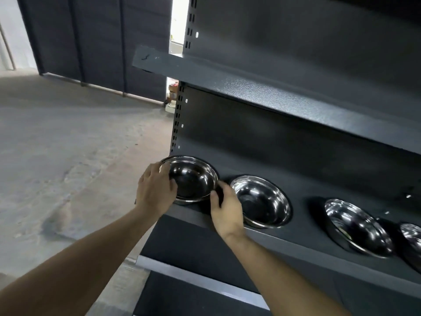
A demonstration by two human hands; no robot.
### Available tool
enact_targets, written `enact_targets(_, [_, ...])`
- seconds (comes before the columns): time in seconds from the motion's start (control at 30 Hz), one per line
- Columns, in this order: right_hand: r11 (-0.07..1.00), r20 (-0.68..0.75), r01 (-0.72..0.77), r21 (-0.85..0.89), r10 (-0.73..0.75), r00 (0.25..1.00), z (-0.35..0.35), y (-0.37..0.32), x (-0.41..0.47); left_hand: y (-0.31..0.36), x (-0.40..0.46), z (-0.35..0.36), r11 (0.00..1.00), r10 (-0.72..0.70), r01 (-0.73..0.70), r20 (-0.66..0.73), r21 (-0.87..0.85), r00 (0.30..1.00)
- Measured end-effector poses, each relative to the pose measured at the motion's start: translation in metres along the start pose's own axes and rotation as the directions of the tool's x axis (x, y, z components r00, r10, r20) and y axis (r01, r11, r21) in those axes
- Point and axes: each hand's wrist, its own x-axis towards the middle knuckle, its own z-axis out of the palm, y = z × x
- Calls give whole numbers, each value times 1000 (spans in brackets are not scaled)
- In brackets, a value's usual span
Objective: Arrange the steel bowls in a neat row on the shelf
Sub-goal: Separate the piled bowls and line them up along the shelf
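Several shiny steel bowls stand in a row on a dark metal shelf (303, 226). The leftmost bowl (193, 179) sits at the shelf's left end. My left hand (157, 190) grips its left rim, thumb over the edge. My right hand (225, 208) holds its right rim with curled fingers, in the gap before the second bowl (262, 201). A third bowl (357, 226) stands farther right, and a fourth bowl (412, 242) is cut off by the frame edge.
An upper shelf (273, 94) overhangs the bowls. A lower shelf with a silver front strip (200, 281) lies below. The perforated upright (177, 119) marks the unit's left side. Concrete floor (68, 144) spreads to the left, with dark panels (98, 42) behind.
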Motion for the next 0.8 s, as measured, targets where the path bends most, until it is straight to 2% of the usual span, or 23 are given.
enact_targets(0.07, [1000, -50, -16, 7, 17, 999, -18, 9, -2, 18, -1, 4, 1000, 25, -25, 14, -8, 1000])
enact_targets(0.3, [937, -221, -347, 34, 346, 912, -93, 56, 12, 76, -8, 27, 991, 95, -108, 153, 75, 984])
enact_targets(0.5, [844, -130, -531, -71, 520, 844, -125, 90, 8, 109, -23, 48, 975, 103, -144, 234, 166, 967])
enact_targets(0.57, [813, -22, -582, 15, 582, 813, -127, 99, 6, 115, -27, 50, 977, 95, -136, 235, 167, 967])
enact_targets(0.63, [764, 61, -621, 176, 621, 781, -128, 103, 6, 119, -30, 50, 979, 80, -121, 235, 164, 969])
enact_targets(0.7, [735, 60, -625, 263, 634, 771, -126, 107, 10, 120, -32, 48, 977, 70, -114, 230, 183, 971])
enact_targets(0.8, [725, 55, -622, 296, 637, 769, -127, 112, 14, 121, -32, 45, 975, 51, -96, 218, 203, 975])
